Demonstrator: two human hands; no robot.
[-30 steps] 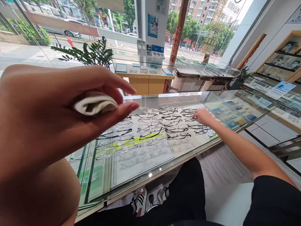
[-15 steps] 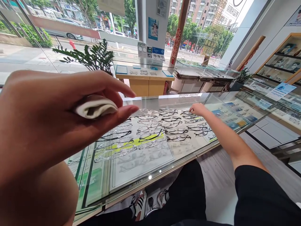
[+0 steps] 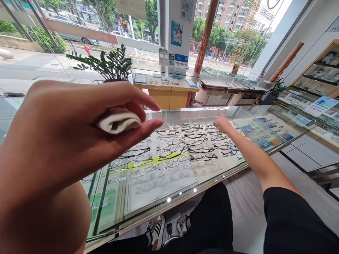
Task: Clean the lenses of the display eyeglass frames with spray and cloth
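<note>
Close to the camera, my left hand (image 3: pixel 79 123) curls around a rolled white cloth (image 3: pixel 120 121), its thumb and index finger stretched forward with a gap between the tips. Rows of eyeglasses (image 3: pixel 202 154) lie on the glass counter (image 3: pixel 169 203) ahead of me, several with dark frames and others clear or thin-rimmed. Across the counter, my right hand (image 3: pixel 222 125) reaches to the far right rows, fingers pinched together at a pair of eyeglasses (image 3: pixel 213 124). That pair is partly hidden by the hand.
Inside the counter on the right are trays of more glasses (image 3: pixel 265 128). A potted plant (image 3: pixel 106 67) and a yellow-fronted display case (image 3: pixel 169 97) stand behind, before large windows. My legs and a stool base are below the counter's front edge.
The view has shifted slightly, so the scene sits a little further right. My left hand has moved slightly right with the cloth; my right hand stays at the same far rows.
</note>
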